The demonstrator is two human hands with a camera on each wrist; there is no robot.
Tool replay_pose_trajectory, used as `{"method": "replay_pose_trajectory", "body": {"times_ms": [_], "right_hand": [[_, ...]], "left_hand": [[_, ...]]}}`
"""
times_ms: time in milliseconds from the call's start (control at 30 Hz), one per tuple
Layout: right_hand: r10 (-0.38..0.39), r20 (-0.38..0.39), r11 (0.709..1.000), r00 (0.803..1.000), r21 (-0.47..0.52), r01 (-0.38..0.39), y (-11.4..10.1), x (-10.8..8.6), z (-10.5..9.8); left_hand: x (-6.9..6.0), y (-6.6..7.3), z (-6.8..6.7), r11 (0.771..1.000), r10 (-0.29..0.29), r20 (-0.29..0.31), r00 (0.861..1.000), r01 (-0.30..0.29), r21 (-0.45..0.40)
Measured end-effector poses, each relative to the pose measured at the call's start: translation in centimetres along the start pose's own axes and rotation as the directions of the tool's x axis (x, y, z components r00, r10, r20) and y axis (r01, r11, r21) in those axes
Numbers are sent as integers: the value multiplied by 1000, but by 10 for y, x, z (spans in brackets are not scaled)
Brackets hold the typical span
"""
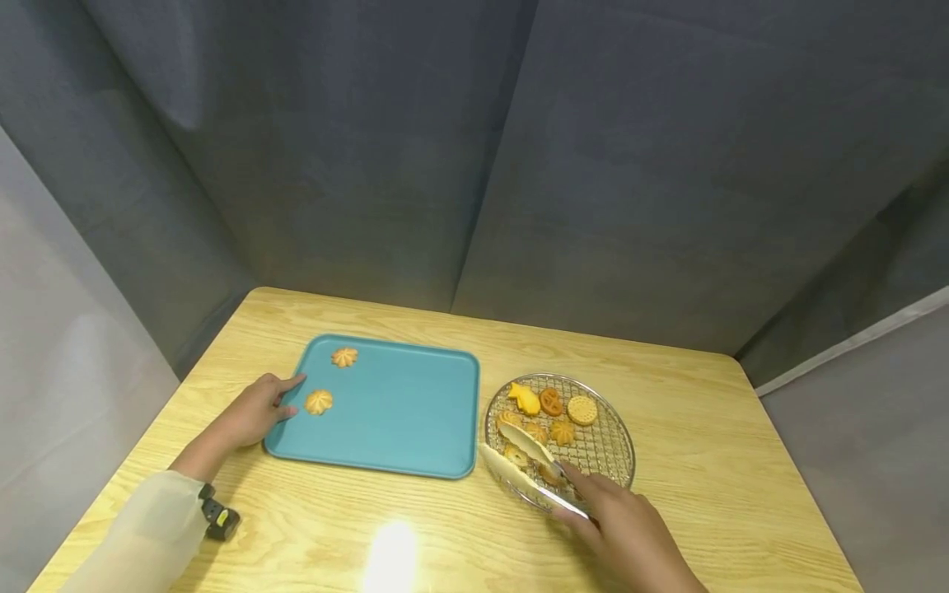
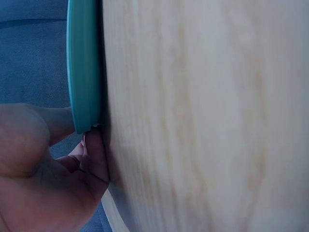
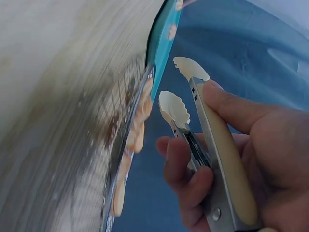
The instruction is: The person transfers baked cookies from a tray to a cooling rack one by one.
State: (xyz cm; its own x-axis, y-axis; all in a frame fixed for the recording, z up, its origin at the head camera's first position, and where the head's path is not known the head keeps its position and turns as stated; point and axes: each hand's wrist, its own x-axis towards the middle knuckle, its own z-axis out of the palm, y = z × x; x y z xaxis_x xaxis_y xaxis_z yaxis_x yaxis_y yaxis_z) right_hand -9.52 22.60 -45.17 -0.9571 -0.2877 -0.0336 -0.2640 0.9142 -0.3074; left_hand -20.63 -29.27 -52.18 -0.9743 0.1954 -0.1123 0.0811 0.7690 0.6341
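Observation:
My left hand holds the left edge of a blue-green tray, thumb on top and curled fingers against its underside in the left wrist view. Two swirled cookies, one farther back and one nearer, lie on the tray's left part. In my right hand is a pair of tongs with pale scalloped tips. Those tips are spread with nothing between them, over the near left side of a round wire rack. Several cookies sit on the rack, among them a fish-shaped one, a pretzel-shaped one and a round one.
Everything stands on a light wooden table. Grey curtains hang behind its back edge. A narrow strip of tabletop separates the tray from the rack. The left wrist wears a dark band.

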Motion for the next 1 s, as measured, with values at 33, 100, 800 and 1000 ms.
{"method": "replay_pose_trajectory", "body": {"times_ms": [33,100,800,1000], "right_hand": [[-14,-2,1000,1000,-2,14,-3,5,2],[-31,-4,1000,1000,-7,30,-9,15,7],[-207,71,977,976,-34,210,-60,87,34],[-235,111,968,966,-66,243,-80,102,39]], "left_hand": [[0,0,0,1000,0,0,1000,0,1],[0,0,0,1000,0,1,1000,0,-1],[-1,1,0,1000,23,-12,1000,-23,-7],[0,0,1,1000,26,-15,1000,-25,2]]}}
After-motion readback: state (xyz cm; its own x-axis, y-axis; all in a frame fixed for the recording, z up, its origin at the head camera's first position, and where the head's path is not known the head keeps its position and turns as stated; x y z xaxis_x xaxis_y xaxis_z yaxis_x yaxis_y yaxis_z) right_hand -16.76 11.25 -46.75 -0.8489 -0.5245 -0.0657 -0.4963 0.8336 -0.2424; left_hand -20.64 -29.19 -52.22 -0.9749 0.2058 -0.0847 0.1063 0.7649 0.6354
